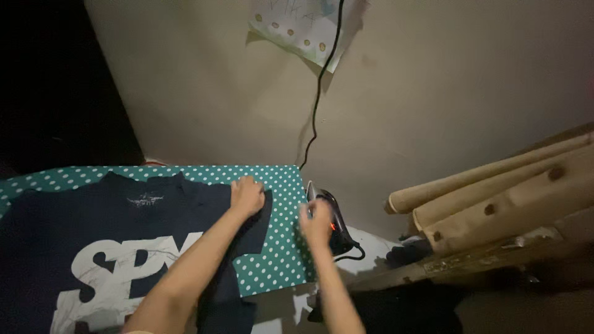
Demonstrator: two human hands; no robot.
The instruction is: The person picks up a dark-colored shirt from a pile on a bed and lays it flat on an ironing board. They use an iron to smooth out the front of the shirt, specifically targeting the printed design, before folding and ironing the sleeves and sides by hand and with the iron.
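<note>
Covering the board (281, 260), dotted teal cloth

A dark navy T-shirt (111, 247) with large white lettering is seen on a teal cover (278, 247) dotted with white. A black iron (334, 222) with a small red light and a black cord (318, 93) are shown against a beige wall (445, 93).
</note>
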